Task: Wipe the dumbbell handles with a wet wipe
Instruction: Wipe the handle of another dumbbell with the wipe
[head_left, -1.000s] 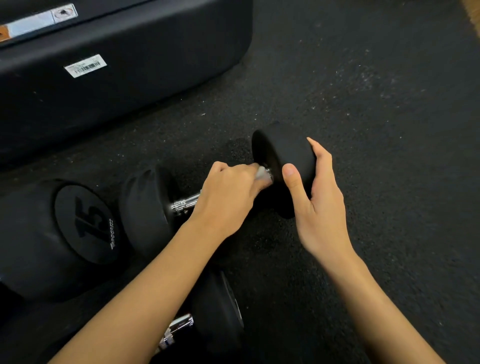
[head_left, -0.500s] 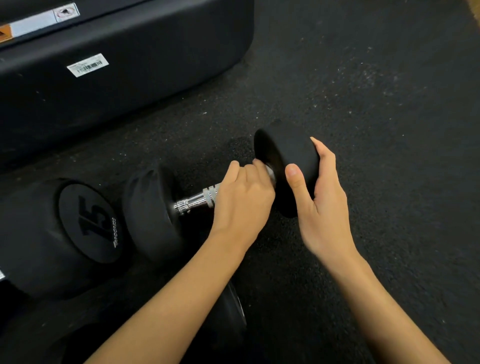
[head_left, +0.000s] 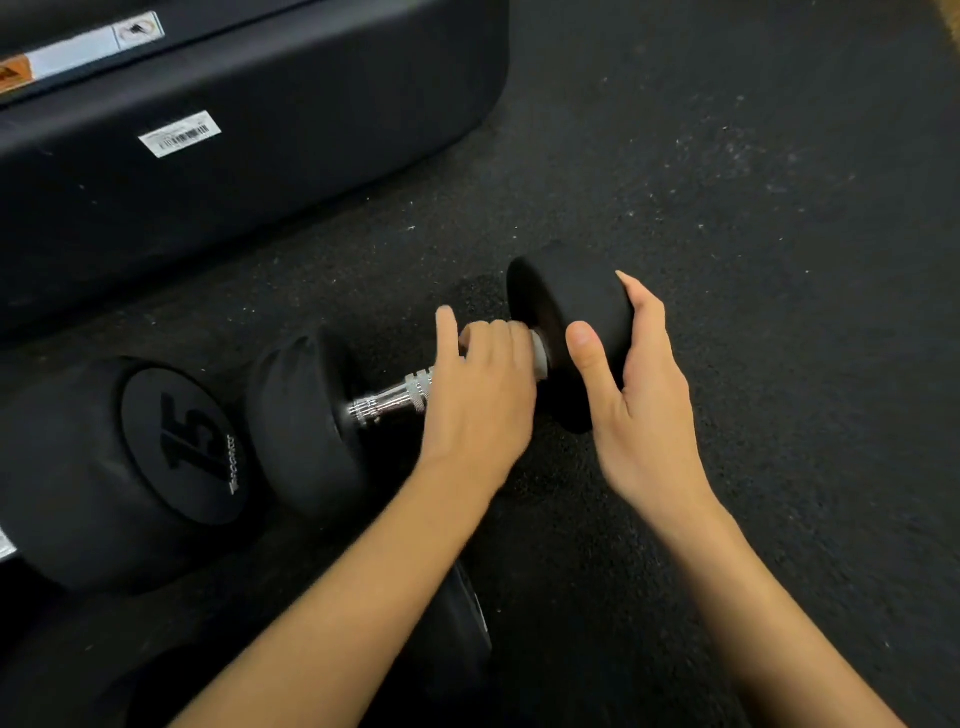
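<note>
I see the dumbbell (head_left: 395, 400) lying on the black rubber floor (head_left: 753, 208), its chrome handle (head_left: 389, 402) knurled and ringed, joining two round black heads. My left hand (head_left: 480, 400) is curled over the handle's far end, index finger lifted, and a sliver of pale wet wipe (head_left: 540, 356) shows under the fingers against the right head's inner face. My right hand (head_left: 641, 395) cups that right head, thumb on the near side, fingers straight and together over the outer face.

Open floor runs right and far of the dumbbell. To the left, a second dumbbell's head, marked 15 (head_left: 182, 441), sits just beside the left head. A black padded bench base (head_left: 249, 156) with a barcode sticker (head_left: 179, 134) edges the top left.

I count three dumbbells, I think: a third one (head_left: 462, 618) is mostly hidden beneath my left forearm.
</note>
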